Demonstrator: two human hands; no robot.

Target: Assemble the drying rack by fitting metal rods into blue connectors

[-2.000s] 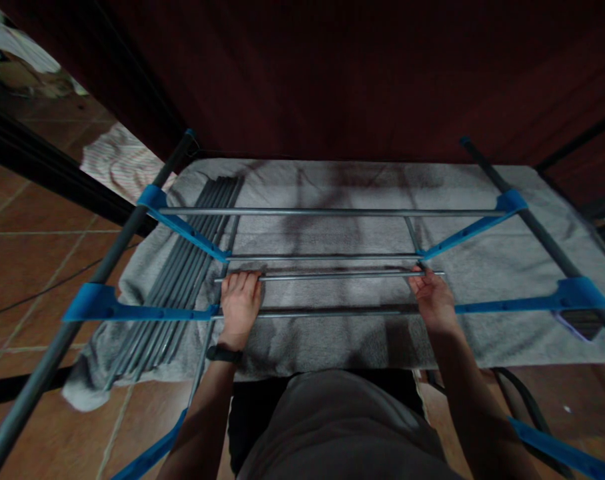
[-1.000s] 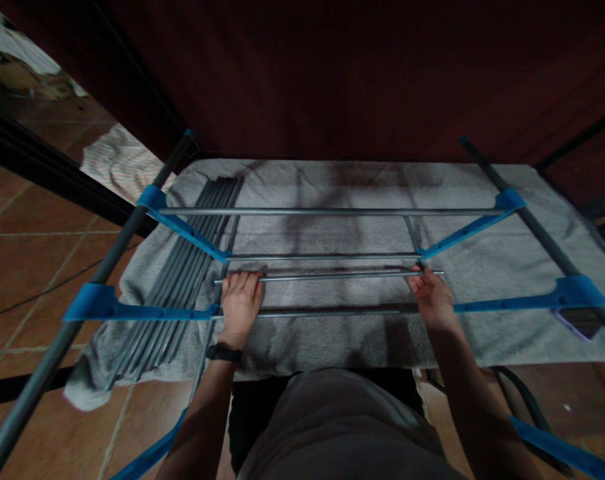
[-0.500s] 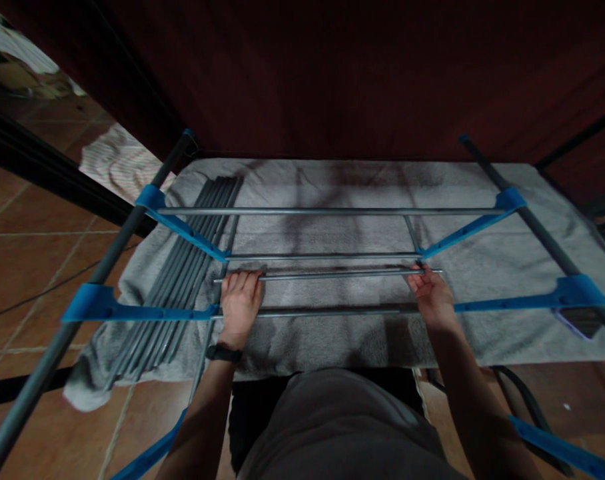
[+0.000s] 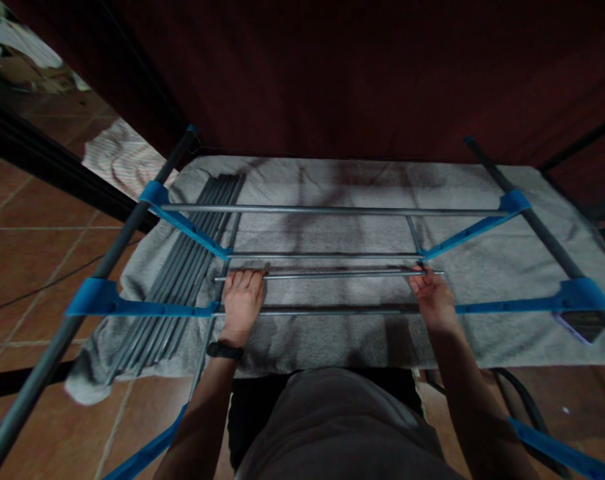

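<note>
A thin grey metal rod (image 4: 337,275) lies crosswise between my two hands. Near its left end, my left hand (image 4: 243,293) is closed over it from above, with a dark band on the wrist. My right hand (image 4: 431,291) pinches the rod close to its right end, palm partly turned up. Around them stands a frame of grey tubes (image 4: 120,240) joined by blue plastic brackets (image 4: 185,230). One fixed crossbar (image 4: 327,256) runs just beyond the held rod, and another crossbar (image 4: 332,311) runs nearer to me, passing behind or under my forearms.
Several loose grey rods (image 4: 182,280) lie side by side on a grey blanket (image 4: 302,183) at the left. A phone-like dark object (image 4: 580,325) lies at the right under a bracket. Dark red cloth (image 4: 332,80) hangs behind. Tiled floor (image 4: 37,267) shows at the left.
Both hands keep their hold on the rod, which has hardly moved. The whole view has shifted slightly.
</note>
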